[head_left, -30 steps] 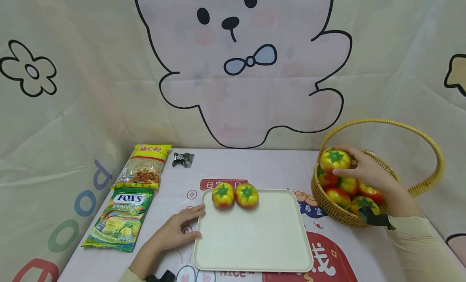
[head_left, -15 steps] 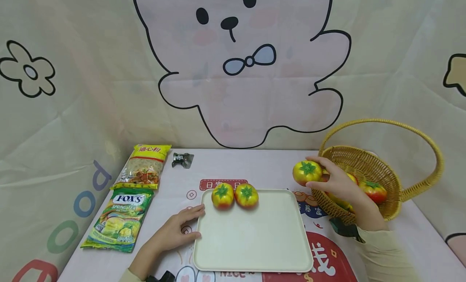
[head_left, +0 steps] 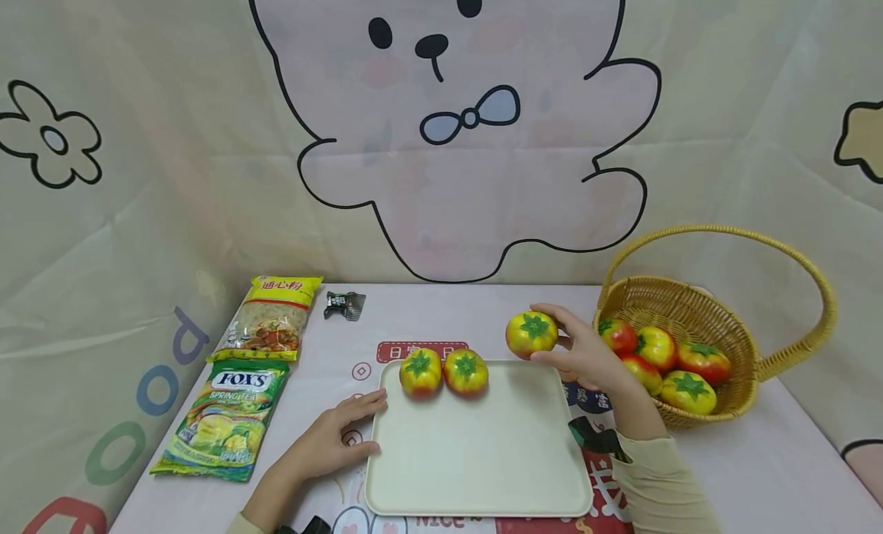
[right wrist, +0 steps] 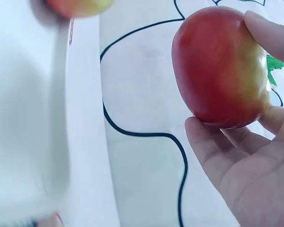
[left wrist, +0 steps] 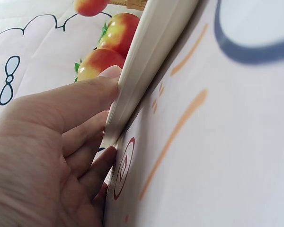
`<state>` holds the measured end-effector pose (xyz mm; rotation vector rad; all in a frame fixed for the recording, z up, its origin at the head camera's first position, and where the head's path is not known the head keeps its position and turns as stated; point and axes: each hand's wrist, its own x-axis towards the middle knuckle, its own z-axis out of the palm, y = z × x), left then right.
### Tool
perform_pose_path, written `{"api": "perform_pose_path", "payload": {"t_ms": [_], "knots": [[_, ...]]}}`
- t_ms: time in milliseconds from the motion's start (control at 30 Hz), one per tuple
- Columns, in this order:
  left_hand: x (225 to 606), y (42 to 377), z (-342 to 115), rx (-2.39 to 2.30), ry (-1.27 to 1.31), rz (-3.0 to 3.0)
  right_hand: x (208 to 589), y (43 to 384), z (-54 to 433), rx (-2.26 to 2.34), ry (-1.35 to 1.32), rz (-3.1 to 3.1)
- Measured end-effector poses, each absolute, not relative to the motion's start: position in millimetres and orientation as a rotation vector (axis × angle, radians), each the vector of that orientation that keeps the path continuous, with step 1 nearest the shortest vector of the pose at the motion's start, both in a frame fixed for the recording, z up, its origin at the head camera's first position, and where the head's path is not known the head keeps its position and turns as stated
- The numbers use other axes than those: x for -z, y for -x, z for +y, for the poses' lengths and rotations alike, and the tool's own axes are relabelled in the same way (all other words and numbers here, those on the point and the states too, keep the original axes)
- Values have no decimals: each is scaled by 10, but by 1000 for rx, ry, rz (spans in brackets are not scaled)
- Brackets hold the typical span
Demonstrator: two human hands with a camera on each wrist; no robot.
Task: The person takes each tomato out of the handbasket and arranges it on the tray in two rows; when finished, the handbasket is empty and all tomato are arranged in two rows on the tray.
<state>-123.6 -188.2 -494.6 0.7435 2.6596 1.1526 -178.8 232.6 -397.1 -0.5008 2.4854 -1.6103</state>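
Note:
In the head view my right hand holds a red-and-yellow toy tomato with a green leafy top, above the table just behind the tray's back right corner. The right wrist view shows the thumb and fingers around this tomato, its red underside facing the camera. Two more tomatoes, a left one and a right one, stand side by side at the back left of the cream tray. My left hand rests against the tray's left edge; in the left wrist view the thumb touches the rim.
A yellow wicker basket with a tall handle stands at the right, several tomatoes inside. At the left lie a yellow-topped pasta bag and a green FOX'S candy bag. A small dark wrapped candy lies near the back edge.
My right hand has lifted the tomato out of the basket and carried it left toward the tray. My left hand and the two tomatoes on the tray have stayed in place.

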Motion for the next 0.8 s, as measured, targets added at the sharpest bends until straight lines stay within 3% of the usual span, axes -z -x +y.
{"api": "perform_pose_path", "payload": {"t_ms": [800], "knots": [[4950, 1235, -1877, -1140, -722, 2655, 4442, 1841, 2091, 1414, 537, 2425]]}}
